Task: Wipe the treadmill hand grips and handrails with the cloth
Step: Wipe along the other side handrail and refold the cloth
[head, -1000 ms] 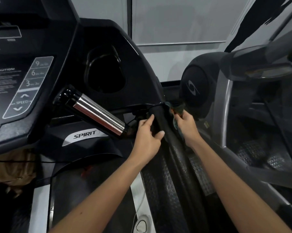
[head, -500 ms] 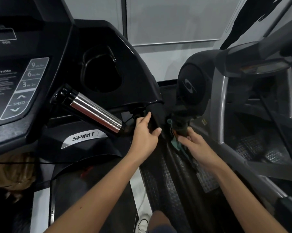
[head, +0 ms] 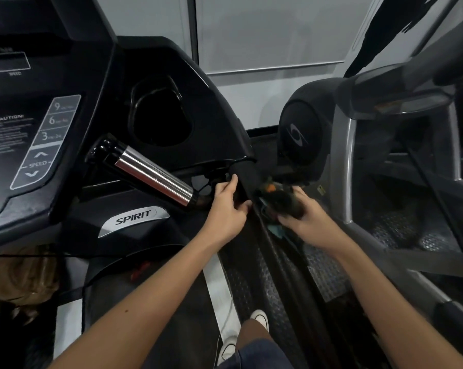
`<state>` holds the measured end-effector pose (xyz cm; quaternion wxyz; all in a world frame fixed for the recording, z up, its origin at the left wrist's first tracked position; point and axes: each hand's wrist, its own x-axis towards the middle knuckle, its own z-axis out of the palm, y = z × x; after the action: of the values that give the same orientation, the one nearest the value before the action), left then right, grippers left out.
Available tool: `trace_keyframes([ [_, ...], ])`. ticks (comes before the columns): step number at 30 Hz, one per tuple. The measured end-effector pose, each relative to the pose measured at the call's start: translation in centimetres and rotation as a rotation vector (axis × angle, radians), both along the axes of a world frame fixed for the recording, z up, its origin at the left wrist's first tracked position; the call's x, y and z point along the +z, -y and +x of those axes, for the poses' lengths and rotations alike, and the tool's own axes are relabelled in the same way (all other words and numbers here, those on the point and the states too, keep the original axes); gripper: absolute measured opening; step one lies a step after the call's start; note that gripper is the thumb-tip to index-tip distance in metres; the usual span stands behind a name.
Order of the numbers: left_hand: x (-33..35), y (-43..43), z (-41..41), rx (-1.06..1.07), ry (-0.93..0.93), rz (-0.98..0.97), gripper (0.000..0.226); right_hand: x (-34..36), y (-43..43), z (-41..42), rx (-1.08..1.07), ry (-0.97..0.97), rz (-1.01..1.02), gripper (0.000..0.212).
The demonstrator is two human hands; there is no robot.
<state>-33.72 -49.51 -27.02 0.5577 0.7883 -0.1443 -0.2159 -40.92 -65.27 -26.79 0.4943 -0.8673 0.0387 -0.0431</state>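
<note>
Cloth (head: 279,202) dark, bunched, teal edge; right hand (head: 307,222) clutches it. Black handrail (head: 247,177) runs far-left to near-right, left hand (head: 226,209) pinching it.

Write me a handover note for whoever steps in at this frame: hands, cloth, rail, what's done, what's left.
Left hand: fingers on the black padded right handrail near its top, steadying it.
Right hand: closed on the bunched dark cloth with teal and orange patches, pressed against the rail's outer side.
Shiny chrome hand grip: untouched now.
Done: cannot tell from this view.
Left: probably the lower part of the rail; grip and other rail unconfirmed.
</note>
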Motion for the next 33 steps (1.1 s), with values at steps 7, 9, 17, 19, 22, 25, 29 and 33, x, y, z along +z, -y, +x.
trace_keyframes([
  [7,-0.2,0.0,-0.2,0.012,0.036,0.018,0.064,1.0,-1.0,1.8,0.054,0.004,-0.004,0.049],
  [9,-0.2,-0.1,-0.2,0.010,0.062,0.029,0.058,1.6,-1.3,3.5,0.084,-0.042,0.130,0.069],
  [17,-0.2,0.0,-0.1,0.012,0.024,-0.011,0.065,-0.1,0.5,-0.9,0.045,-0.025,0.022,0.036],
  [19,-0.1,0.2,-0.2,0.018,0.007,-0.020,0.064,-0.5,1.0,-2.2,0.039,0.009,-0.060,0.034],
  [22,-0.3,0.2,-0.2,0.029,0.010,-0.017,0.064,-0.6,0.6,-1.8,0.035,0.050,-0.121,0.034],
  [25,-0.5,0.1,-0.1,0.016,0.040,0.007,0.066,0.3,-0.2,1.2,0.032,-0.002,-0.061,0.042],
  [29,-0.5,-0.3,0.4,-0.042,0.037,0.033,0.069,1.0,-0.1,3.1,0.100,-0.220,0.214,0.056],
  [33,-0.3,-0.2,0.3,-0.026,0.017,0.021,0.068,0.4,0.5,1.0,0.080,-0.121,0.132,0.043],
])
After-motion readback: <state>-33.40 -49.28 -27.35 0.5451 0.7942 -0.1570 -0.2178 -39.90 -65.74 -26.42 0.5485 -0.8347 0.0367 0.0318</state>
